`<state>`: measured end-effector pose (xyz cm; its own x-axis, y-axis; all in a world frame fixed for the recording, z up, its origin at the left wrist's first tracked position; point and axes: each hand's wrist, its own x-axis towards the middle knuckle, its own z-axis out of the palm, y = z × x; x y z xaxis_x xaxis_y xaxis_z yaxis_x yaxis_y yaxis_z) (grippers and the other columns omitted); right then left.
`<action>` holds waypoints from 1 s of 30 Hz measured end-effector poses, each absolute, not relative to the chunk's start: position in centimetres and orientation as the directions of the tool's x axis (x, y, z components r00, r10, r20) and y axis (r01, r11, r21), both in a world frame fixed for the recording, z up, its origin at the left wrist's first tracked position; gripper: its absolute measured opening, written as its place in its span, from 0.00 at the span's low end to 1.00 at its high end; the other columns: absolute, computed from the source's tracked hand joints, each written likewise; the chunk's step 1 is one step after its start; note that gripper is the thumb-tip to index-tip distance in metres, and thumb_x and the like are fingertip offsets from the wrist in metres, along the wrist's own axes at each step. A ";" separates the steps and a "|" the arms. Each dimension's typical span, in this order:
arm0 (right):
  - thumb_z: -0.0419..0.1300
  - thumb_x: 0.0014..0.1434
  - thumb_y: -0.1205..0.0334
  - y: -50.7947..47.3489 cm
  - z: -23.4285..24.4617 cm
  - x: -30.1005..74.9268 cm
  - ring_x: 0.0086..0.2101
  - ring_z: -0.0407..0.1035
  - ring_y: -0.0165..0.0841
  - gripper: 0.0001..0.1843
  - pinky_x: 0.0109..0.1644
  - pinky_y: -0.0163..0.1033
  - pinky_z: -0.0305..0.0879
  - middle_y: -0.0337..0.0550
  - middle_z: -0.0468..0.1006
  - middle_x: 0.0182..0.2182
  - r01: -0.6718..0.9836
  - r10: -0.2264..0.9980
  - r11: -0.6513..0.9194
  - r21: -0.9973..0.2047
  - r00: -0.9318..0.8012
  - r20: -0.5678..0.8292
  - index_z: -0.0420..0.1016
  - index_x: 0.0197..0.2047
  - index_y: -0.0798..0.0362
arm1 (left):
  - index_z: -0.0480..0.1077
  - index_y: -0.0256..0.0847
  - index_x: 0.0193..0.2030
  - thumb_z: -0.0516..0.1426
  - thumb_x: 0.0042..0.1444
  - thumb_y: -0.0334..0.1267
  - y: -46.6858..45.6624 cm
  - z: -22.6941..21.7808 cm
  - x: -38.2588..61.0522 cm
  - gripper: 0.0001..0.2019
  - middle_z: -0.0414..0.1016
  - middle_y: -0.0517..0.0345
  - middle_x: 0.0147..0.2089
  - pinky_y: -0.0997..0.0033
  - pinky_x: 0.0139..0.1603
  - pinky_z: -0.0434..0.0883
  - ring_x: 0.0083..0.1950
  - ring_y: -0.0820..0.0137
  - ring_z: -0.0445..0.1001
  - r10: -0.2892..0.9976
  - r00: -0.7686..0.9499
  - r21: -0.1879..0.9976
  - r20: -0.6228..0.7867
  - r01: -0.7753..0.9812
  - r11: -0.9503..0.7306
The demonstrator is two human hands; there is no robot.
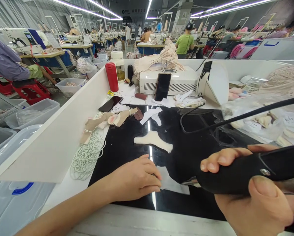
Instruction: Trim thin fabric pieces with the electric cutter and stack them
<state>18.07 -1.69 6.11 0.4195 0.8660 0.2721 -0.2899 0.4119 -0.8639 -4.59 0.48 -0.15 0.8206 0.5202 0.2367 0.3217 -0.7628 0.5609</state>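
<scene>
My right hand (257, 193) is wrapped round a thick black-handled tool (230, 173) whose exact kind I cannot make out. Its narrow metal tip (191, 182) lies at the right end of a thin whitish cut piece (172, 182) on the black work surface (122, 144). From the left, my left hand (140, 178) reaches in palm down, fingers loosely extended, fingertips at the left edge of that piece. Just beyond lies a cream curved fabric piece (153, 140), apart from both hands. Farther back are white paper-like pieces (151, 115).
A black cable (245, 114) crosses at right, before bagged cut pieces (267, 121). Pale cord (86, 160) coils at left near fabric scraps (107, 121). Behind stand a red bottle (111, 77), an upright phone (163, 86) and a white machine (149, 82). A low white wall (63, 131) borders the left.
</scene>
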 end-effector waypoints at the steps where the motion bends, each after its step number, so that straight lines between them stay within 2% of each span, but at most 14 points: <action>1: 0.81 0.38 0.50 -1.7 6.2 17.8 0.23 0.69 0.35 0.29 0.27 0.42 0.74 0.32 0.76 0.24 -0.302 0.868 0.411 -0.860 0.417 0.269 0.75 0.41 0.44 | 0.79 0.41 0.43 0.59 0.70 0.37 0.5 -0.1 -4.6 0.07 0.81 0.58 0.48 0.57 0.76 0.53 0.52 0.67 0.75 0.520 0.821 0.564 0.235 0.321 -0.761; 8: 0.77 0.49 0.50 -1.9 6.0 15.1 0.22 0.70 0.33 0.25 0.25 0.40 0.73 0.33 0.77 0.26 -0.326 0.848 0.505 -0.799 0.362 0.388 0.73 0.45 0.46 | 0.80 0.42 0.46 0.60 0.69 0.35 0.6 0.2 -4.7 0.06 0.81 0.58 0.50 0.55 0.75 0.53 0.53 0.66 0.75 0.520 0.824 0.564 0.225 0.325 -0.759; 14: 0.73 0.56 0.48 -2.5 5.5 14.3 0.25 0.72 0.33 0.19 0.29 0.41 0.74 0.34 0.75 0.29 -0.282 0.879 0.474 -0.834 0.204 0.430 0.74 0.46 0.44 | 0.80 0.42 0.49 0.61 0.68 0.36 0.7 0.1 -4.7 0.07 0.81 0.57 0.52 0.56 0.74 0.56 0.55 0.64 0.75 0.501 0.836 0.559 0.225 0.311 -0.769; 18: 0.73 0.55 0.46 -2.9 5.4 14.7 0.25 0.71 0.32 0.19 0.28 0.40 0.74 0.34 0.74 0.29 -0.250 0.878 0.474 -0.844 0.208 0.432 0.74 0.43 0.43 | 0.80 0.42 0.49 0.60 0.69 0.37 0.7 0.2 -4.7 0.07 0.81 0.57 0.52 0.56 0.74 0.55 0.54 0.64 0.75 0.498 0.839 0.560 0.221 0.309 -0.769; 26: 0.73 0.56 0.47 -2.9 5.2 14.7 0.25 0.71 0.32 0.19 0.29 0.41 0.75 0.34 0.74 0.30 -0.265 0.876 0.477 -0.838 0.216 0.430 0.74 0.46 0.43 | 0.80 0.42 0.49 0.59 0.70 0.36 0.7 0.3 -4.7 0.07 0.81 0.58 0.53 0.54 0.74 0.54 0.55 0.65 0.75 0.512 0.836 0.551 0.198 0.337 -0.764; 30: 0.70 0.60 0.50 -2.9 4.9 14.7 0.27 0.71 0.34 0.17 0.30 0.42 0.75 0.35 0.74 0.31 -0.255 0.872 0.486 -0.836 0.212 0.442 0.73 0.49 0.43 | 0.80 0.42 0.49 0.59 0.70 0.36 0.7 0.4 -4.7 0.07 0.81 0.57 0.53 0.54 0.74 0.56 0.54 0.65 0.75 0.505 0.837 0.542 0.208 0.331 -0.772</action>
